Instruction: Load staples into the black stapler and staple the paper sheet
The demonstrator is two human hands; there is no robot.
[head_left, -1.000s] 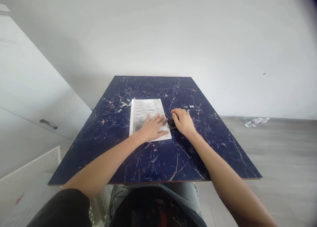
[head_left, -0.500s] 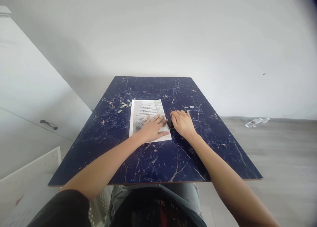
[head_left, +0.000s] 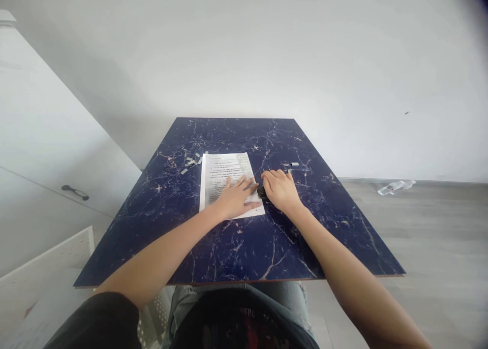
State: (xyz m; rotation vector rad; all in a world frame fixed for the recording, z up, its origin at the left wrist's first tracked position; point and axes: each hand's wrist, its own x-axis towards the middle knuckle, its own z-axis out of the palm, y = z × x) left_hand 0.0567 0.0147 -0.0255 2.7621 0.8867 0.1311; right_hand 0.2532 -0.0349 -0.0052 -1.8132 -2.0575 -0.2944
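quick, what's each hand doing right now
Left hand: open, fingers spread flat on the printed sheet.
Right hand: curled over a small black object; hold unclear.

Head view, worn up top; facing forward, steeply down; marble-patterned tabletop [head_left: 236, 252] mid-frame, forearms reaching in from below

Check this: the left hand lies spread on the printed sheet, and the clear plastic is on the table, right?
Not quite: the clear plastic lies on the floor, not the table, the head view shows. The left hand is spread on the printed sheet.
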